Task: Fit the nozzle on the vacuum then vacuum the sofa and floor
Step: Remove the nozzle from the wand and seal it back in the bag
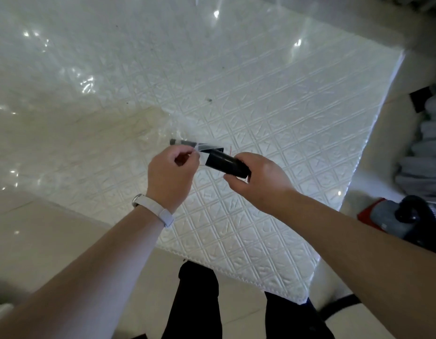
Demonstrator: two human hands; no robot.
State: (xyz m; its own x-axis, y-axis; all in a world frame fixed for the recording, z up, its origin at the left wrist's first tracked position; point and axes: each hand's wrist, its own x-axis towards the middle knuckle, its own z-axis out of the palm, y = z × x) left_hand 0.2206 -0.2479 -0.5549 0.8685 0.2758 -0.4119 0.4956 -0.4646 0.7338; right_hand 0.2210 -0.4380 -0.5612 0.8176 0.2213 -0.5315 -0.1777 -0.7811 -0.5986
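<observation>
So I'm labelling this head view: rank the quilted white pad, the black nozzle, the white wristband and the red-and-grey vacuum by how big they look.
1. Quilted white pad, by far the largest.
2. Red-and-grey vacuum, partly cut off at the right edge.
3. Black nozzle and white wristband: they look alike in size, and the wristband is nearer the camera, so unranked.

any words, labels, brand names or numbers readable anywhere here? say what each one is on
None can be read.
Black nozzle, held in the right hand: no print shows.
Clear plastic bag, pinched by the left hand: only a thin red line, no letters.
White wristband: blank.
Red and grey vacuum at the right edge: a small pale mark, too small and blurred to read.
</observation>
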